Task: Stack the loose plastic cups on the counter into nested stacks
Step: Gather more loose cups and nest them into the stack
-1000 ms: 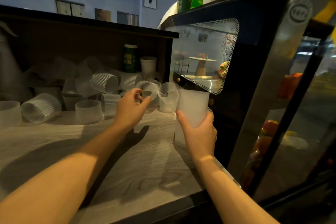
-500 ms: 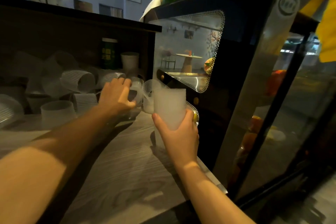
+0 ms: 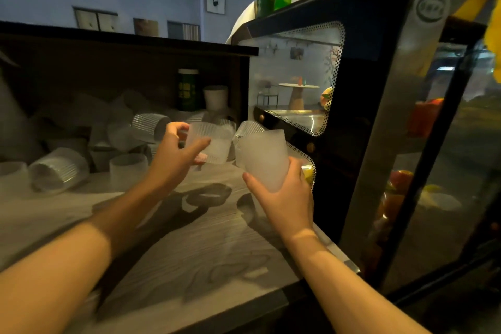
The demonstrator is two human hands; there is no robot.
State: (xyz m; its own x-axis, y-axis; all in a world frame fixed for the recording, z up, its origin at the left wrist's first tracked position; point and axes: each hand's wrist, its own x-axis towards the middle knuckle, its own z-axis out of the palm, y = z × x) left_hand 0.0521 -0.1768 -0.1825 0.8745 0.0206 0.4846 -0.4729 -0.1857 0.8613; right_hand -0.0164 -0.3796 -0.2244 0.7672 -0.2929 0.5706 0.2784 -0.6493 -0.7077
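My right hand (image 3: pixel 284 198) grips a frosted plastic cup stack (image 3: pixel 264 157) from below, holding it upright above the wood-grain counter (image 3: pixel 189 247). My left hand (image 3: pixel 173 160) holds a single ribbed translucent cup (image 3: pixel 214 145) lifted off the counter, just left of the stack and slightly apart from it. Behind them, several loose ribbed cups (image 3: pixel 59 171) lie tipped or stand under a dark shelf (image 3: pixel 130 40) at the back left.
A black glass-fronted display fridge (image 3: pixel 379 116) stands close on the right, almost touching my right hand. A dark green can (image 3: pixel 187 89) and a white paper cup (image 3: pixel 215 97) stand at the back under the shelf. The counter's front edge runs near the bottom.
My left hand has picked one ribbed cup out of the pile and raised it toward the stack. The right hand has kept hold of the stack, now tilted slightly left.
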